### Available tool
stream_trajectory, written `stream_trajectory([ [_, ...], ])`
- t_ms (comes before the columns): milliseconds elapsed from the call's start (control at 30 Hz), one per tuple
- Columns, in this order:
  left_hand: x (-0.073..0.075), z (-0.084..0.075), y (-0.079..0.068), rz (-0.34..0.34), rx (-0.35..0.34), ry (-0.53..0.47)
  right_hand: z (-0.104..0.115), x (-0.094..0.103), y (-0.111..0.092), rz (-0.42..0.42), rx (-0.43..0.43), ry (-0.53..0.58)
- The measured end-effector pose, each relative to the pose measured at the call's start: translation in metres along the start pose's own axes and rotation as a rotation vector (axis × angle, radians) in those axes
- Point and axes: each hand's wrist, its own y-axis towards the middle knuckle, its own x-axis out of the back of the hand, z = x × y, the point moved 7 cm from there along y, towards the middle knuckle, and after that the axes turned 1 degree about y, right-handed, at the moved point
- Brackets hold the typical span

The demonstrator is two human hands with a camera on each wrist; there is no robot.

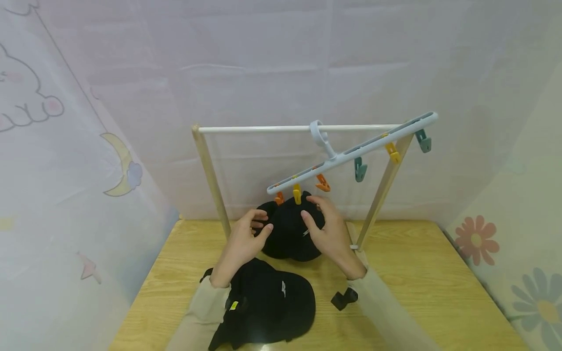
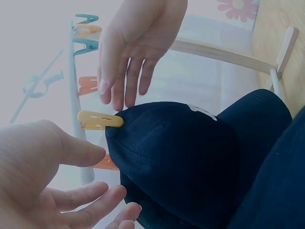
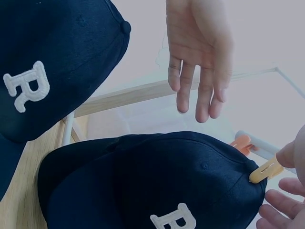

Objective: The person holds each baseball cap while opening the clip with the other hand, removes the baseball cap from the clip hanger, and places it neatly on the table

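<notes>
Two black baseball caps hang under the low left end of a pale blue clip hanger [image 1: 373, 145]. A yellow clip [image 1: 297, 194] bites the crown of the front cap [image 1: 287, 234], which bears a white letter R [image 3: 175, 218]. An orange clip [image 1: 279, 198] is at the rear cap [image 1: 266, 208], mostly hidden. My left hand [image 1: 248, 234] is at the caps' left, fingers loosely bent and holding nothing. To the right, my right hand [image 1: 327, 229] has its fingers spread near the front cap and yellow clip, gripping neither. Another black cap [image 1: 276, 302] lies on the table.
The hanger's hook [image 1: 317, 132] sits on the white rod [image 1: 254, 129] of a wooden-legged stand [image 1: 210, 175]. Farther right along the hanger are an orange clip [image 1: 322, 183], green clips [image 1: 360, 170] and another yellow clip [image 1: 392, 152]. The wooden table [image 1: 421, 273] lies below.
</notes>
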Motion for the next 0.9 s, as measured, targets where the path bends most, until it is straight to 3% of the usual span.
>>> stream_trajectory([
  [433, -0.005, -0.006, 0.011, -0.012, -0.018, 0.064, -0.001, -0.007, 0.012, 0.042, -0.016, 0.044],
  [900, -0.014, -0.004, 0.02, 0.034, 0.007, 0.064, -0.002, -0.016, 0.029, 0.019, 0.012, 0.065],
])
